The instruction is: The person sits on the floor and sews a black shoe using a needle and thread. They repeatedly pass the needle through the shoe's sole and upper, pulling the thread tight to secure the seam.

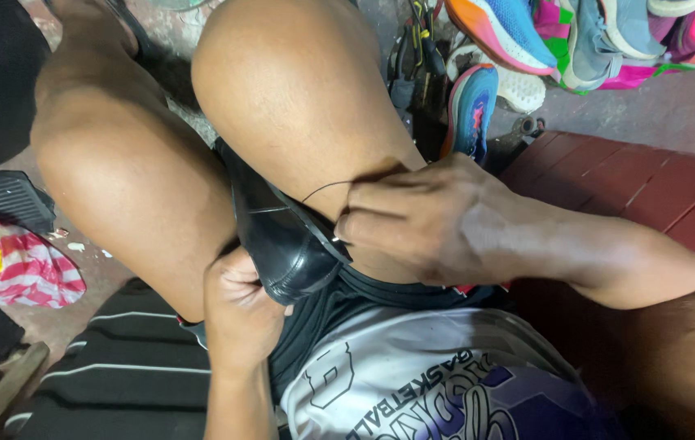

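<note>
Clearly one black leather shoe (282,236), clamped between two bare knees, toe toward the lap. Best kept wedged tight and the one dark thread (323,189) drawn taut, straight off the seam. Right hand (421,220) closed, pinching that thread at the shoe's edge. Left hand (237,305) curled shut under the toe, steadying. Beyond, roughly five bright sneakers (519,33); one striped cloth (30,269) on the floor.

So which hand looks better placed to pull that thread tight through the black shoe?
Probably the right hand: its fingers already pinch the thin thread beside the black shoe. The left hand grips the shoe from below, steadying it between the knees.
</note>
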